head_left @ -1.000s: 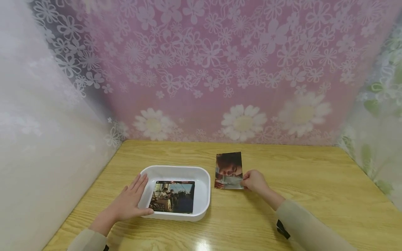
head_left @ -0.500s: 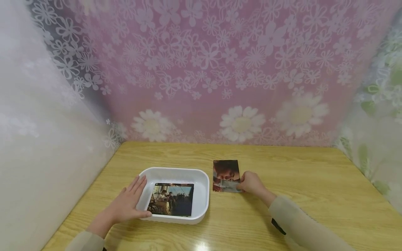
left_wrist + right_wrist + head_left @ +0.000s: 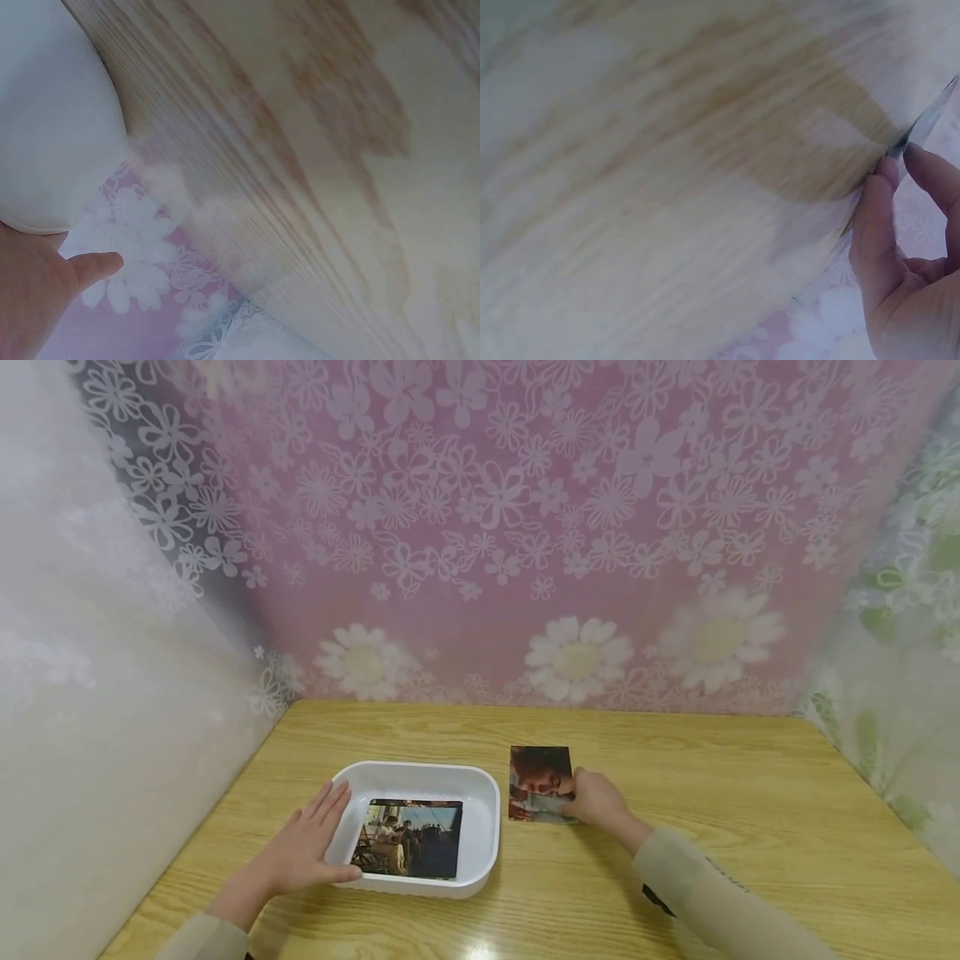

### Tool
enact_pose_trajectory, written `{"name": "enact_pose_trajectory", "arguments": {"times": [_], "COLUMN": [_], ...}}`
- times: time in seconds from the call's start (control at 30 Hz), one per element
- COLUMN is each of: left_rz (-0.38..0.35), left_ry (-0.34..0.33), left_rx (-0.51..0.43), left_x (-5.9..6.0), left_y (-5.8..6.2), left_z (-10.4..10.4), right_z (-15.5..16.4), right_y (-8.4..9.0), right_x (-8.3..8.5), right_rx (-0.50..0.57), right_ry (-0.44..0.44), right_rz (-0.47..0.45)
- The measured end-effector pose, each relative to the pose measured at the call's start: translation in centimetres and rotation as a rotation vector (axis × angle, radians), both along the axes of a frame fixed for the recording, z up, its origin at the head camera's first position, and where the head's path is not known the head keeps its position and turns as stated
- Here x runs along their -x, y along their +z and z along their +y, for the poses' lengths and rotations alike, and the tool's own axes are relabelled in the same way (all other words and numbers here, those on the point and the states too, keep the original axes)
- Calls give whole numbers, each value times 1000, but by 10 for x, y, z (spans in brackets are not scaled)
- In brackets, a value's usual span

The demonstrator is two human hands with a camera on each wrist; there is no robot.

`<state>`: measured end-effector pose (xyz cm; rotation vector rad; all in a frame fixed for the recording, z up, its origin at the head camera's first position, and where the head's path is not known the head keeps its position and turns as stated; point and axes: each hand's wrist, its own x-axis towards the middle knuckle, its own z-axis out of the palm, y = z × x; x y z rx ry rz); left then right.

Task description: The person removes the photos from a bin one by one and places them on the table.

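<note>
The left hand lies flat, fingers straight, against the white tray, where one photo already lies. The right hand pinches a second photo, apparently just off the table, not yet in.

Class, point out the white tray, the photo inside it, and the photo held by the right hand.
Tray [image 3: 487,810], head view, right wall.
Tray photo [image 3: 408,837], head view, its middle.
Held photo [image 3: 534,777], head view, upper half.

a light wooden table with visible grain — a pink curtain with white flower print hangs behind it, a whitish one at left, a green-leafed one at right.
</note>
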<state>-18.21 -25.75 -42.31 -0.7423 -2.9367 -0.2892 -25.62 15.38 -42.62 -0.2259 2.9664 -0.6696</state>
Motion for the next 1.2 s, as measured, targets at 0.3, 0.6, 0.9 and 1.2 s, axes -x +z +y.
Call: {"name": "enact_pose_trajectory", "arguments": {"times": [0.3,0.6,0.9,1.2], "left_rz": [-11,29,20,10], "left_ry": [6,-8,-10,-7], "left_rx": [-6,-5,-22,-3], "left_x": [-3,-2,1,2], "left_y": [0,-3,-2,0], "left_z": [-1,-1,0,-1], "right_z": [-2,-24,-60,-102], "right_y": [0,37,54,39], "right_x": [-2,-22,-37,-40], "right_rx": [15,85,132,21], "right_ry": [54,117,214,356], "right_rz": [20,169,236,228]}}
